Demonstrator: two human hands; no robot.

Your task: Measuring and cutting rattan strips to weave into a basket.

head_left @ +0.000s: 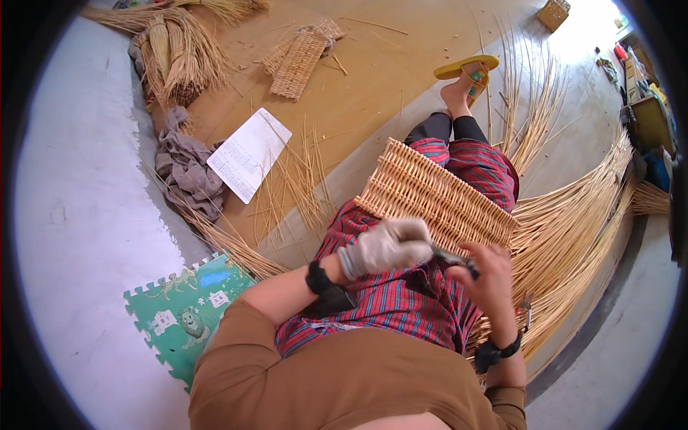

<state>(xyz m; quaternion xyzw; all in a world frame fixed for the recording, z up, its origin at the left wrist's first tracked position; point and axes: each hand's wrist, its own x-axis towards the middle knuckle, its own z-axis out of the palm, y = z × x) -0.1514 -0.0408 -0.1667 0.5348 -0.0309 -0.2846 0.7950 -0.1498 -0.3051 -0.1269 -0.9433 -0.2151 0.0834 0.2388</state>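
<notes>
My gloved left hand (390,247) is closed on a dark hand tool (451,261), blurred, which points right across my lap. My bare right hand (487,276) has bent, spread fingers around the tool's far end and close to the near corner of a woven wicker panel (430,190); any contact is unclear. The panel lies slanted across my thighs, over red and blue striped cloth (369,308).
Long loose canes (573,236) fan along my right. Left are a green foam mat (172,322), grey cloth (186,165) and a printed sheet (247,154). Ahead lie straw bundles (168,57), woven pieces (297,64) and a small basket (552,14).
</notes>
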